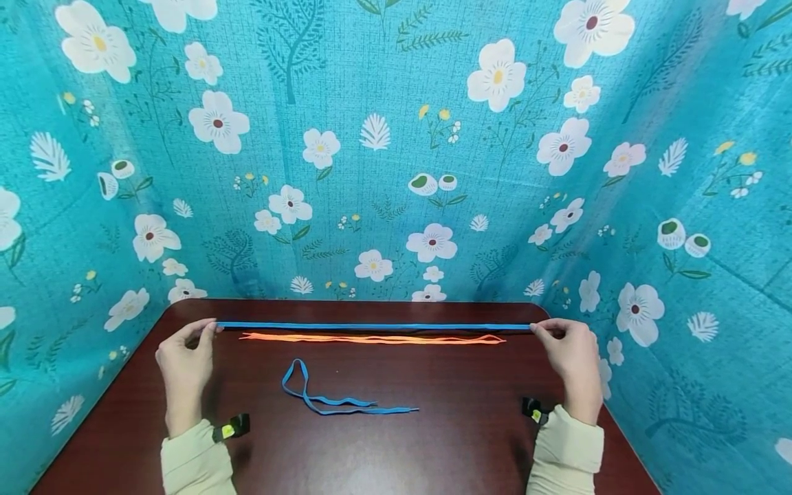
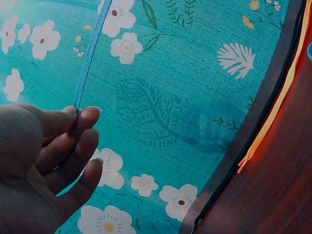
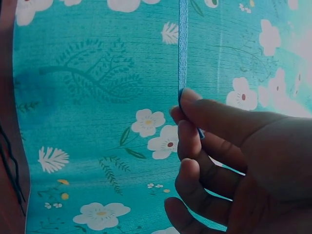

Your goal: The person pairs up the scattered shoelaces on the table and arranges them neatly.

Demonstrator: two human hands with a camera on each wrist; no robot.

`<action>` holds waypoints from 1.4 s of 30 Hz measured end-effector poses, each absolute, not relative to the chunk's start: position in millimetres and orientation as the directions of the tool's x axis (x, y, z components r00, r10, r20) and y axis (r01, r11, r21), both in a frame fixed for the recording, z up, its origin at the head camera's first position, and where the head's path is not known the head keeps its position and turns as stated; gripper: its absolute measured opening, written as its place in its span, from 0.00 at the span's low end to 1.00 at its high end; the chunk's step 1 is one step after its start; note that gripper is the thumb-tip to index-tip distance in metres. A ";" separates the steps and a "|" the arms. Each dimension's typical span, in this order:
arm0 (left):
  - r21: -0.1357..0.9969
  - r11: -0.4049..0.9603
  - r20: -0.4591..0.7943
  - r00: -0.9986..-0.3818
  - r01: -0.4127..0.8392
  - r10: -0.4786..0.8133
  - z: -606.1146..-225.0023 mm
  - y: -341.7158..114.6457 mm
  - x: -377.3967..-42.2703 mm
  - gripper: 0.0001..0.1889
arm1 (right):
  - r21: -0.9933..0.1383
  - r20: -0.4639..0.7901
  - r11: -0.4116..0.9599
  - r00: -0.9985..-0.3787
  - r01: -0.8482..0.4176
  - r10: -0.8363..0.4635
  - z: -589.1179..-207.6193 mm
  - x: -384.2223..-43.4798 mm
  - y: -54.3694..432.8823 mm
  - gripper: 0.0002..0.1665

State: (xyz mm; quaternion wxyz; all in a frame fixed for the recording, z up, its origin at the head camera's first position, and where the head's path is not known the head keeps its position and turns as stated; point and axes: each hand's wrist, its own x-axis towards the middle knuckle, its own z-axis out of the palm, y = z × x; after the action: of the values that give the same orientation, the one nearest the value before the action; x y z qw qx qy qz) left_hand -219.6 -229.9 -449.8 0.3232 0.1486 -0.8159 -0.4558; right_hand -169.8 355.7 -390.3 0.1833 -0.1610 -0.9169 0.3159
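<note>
A flat blue shoelace (image 1: pixel 371 326) is stretched straight and taut above the far part of the table. My left hand (image 1: pixel 188 357) pinches its left end between thumb and index finger, the other fingers loosely bent. At the opposite end my right hand (image 1: pixel 572 357) pinches it the same way, and a short tip pokes out below the thumb in the right wrist view. Just nearer than it, orange shoelaces (image 1: pixel 371 339) lie lengthwise on the wood. A black shoelace (image 2: pixel 284 80) runs beside the orange in the left wrist view; the blue one mostly covers it in the head view.
Another blue shoelace (image 1: pixel 396 410) lies loosely looped on the dark red-brown table (image 1: pixel 371 454), between the forearms. A teal flowered cloth (image 1: pixel 383 172) hangs behind the table and along both sides. Each wrist wears a small black camera (image 1: pixel 232 427).
</note>
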 end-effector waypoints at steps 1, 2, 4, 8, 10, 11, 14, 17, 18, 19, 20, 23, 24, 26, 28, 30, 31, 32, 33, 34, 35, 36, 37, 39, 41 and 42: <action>0.838 0.543 0.393 -0.748 0.053 -0.534 -450.9 -230.1 -220.2 0.13 | -0.631 0.232 0.754 -0.883 0.182 0.407 -391.8 -170.7 356.5 0.19; 0.836 0.546 0.393 -0.750 0.051 -0.532 -451.8 -230.0 -220.6 0.13 | -0.624 0.228 0.759 -0.886 0.185 0.404 -392.8 -171.3 356.8 0.18; 0.837 0.546 0.388 -0.753 0.047 -0.531 -453.6 -230.0 -221.7 0.13 | -0.612 0.220 0.768 -0.891 0.190 0.397 -394.3 -172.2 357.3 0.17; 0.840 0.542 0.372 -0.763 0.035 -0.528 -457.0 -229.4 -224.3 0.14 | -0.607 0.208 0.770 -0.896 0.197 0.393 -396.0 -173.5 359.1 0.17; 0.841 0.540 0.369 -0.769 0.037 -0.522 -458.7 -228.6 -226.6 0.14 | -0.607 0.198 0.768 -0.896 0.205 0.397 -397.1 -174.5 361.0 0.18; 0.840 0.540 0.371 -0.771 0.042 -0.517 -459.4 -227.9 -227.9 0.14 | -0.608 0.193 0.766 -0.896 0.212 0.400 -397.7 -175.1 361.8 0.18; 0.840 0.539 0.379 -0.779 0.064 -0.499 -460.2 -225.6 -231.3 0.14 | -0.609 0.179 0.760 -0.894 0.227 0.411 -399.3 -177.0 364.2 0.20; 0.837 0.539 0.399 -0.780 0.095 -0.482 -460.3 -224.0 -233.3 0.13 | -0.618 0.168 0.749 -0.891 0.238 0.422 -402.3 -178.3 365.8 0.21; 0.834 0.542 0.408 -0.778 0.105 -0.477 -460.2 -223.7 -234.0 0.13 | -0.623 0.163 0.744 -0.890 0.241 0.425 -403.3 -178.5 366.4 0.22; 0.832 0.544 0.414 -0.778 0.112 -0.473 -460.1 -223.6 -234.4 0.12 | -0.627 0.156 0.739 -0.889 0.247 0.430 -404.8 -178.7 366.9 0.22; 0.828 0.547 0.420 -0.778 0.119 -0.467 -460.2 -223.7 -235.1 0.12 | -0.629 0.150 0.735 -0.888 0.254 0.435 -406.5 -179.2 367.7 0.22; 0.811 0.572 0.436 -0.782 0.127 -0.446 -460.7 -223.6 -237.9 0.11 | -0.633 0.133 0.724 -0.884 0.273 0.449 -411.8 -181.9 370.7 0.24; 0.806 0.578 0.441 -0.783 0.130 -0.439 -460.6 -223.5 -239.2 0.11 | -0.635 0.130 0.721 -0.883 0.276 0.452 -413.9 -183.6 371.7 0.23; 0.796 0.590 0.450 -0.786 0.137 -0.425 -460.9 -223.1 -242.4 0.11 | -0.640 0.127 0.718 -0.883 0.275 0.451 -418.5 -187.9 374.1 0.23; 0.788 0.598 0.458 -0.790 0.148 -0.407 -461.0 -222.6 -245.8 0.12 | -0.648 0.128 0.716 -0.888 0.262 0.441 -423.4 -192.3 376.5 0.22; 0.780 0.606 0.462 -0.797 0.156 -0.390 -461.5 -222.3 -248.7 0.11 | -0.653 0.123 0.715 -0.896 0.251 0.427 -428.8 -196.5 378.8 0.22; 0.779 0.608 0.457 -0.803 0.154 -0.383 -462.6 -222.3 -249.9 0.11 | -0.653 0.118 0.715 -0.900 0.248 0.420 -431.5 -198.1 380.0 0.21; 0.777 0.611 0.452 -0.809 0.150 -0.376 -463.7 -222.3 -250.9 0.11 | -0.652 0.115 0.718 -0.903 0.246 0.413 -434.0 -199.5 381.1 0.21; 0.777 0.613 0.445 -0.816 0.146 -0.370 -465.1 -222.4 -251.7 0.10 | -0.648 0.111 0.722 -0.907 0.243 0.405 -436.4 -200.7 381.9 0.20; 0.777 0.614 0.437 -0.821 0.139 -0.366 -466.6 -222.5 -252.5 0.10 | -0.645 0.107 0.726 -0.913 0.238 0.394 -438.6 -202.2 383.2 0.20; 0.776 0.617 0.430 -0.827 0.133 -0.363 -468.5 -222.8 -253.2 0.10 | -0.639 0.106 0.733 -0.917 0.233 0.385 -441.0 -203.6 384.1 0.20; 0.776 0.618 0.424 -0.832 0.128 -0.359 -470.3 -223.1 -253.8 0.10 | -0.633 0.103 0.739 -0.922 0.230 0.374 -443.7 -204.9 385.0 0.19; 0.774 0.620 0.419 -0.836 0.127 -0.353 -472.1 -223.8 -254.5 0.10 | -0.625 0.108 0.749 -0.925 0.222 0.365 -446.4 -206.3 385.6 0.19; 0.765 0.631 0.418 -0.844 0.129 -0.335 -475.2 -225.9 -255.3 0.10 | -0.607 0.106 0.766 -0.934 0.211 0.341 -452.5 -209.3 386.6 0.18; 0.748 0.650 0.414 -0.859 0.132 -0.302 -479.1 -229.7 -255.5 0.10 | -0.590 0.096 0.779 -0.940 0.211 0.326 -459.5 -211.8 387.1 0.17; 0.736 0.663 0.408 -0.869 0.133 -0.279 -481.4 -232.2 -255.5 0.10 | -0.587 0.084 0.782 -0.944 0.213 0.320 -462.7 -212.9 387.4 0.16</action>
State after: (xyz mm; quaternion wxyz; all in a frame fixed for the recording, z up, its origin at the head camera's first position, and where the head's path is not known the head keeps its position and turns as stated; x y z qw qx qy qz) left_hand -255.5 -232.2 -481.4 0.2525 0.0418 -0.8763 -0.4081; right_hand -212.9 387.4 -462.7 0.0897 -0.1416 -0.9395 0.2986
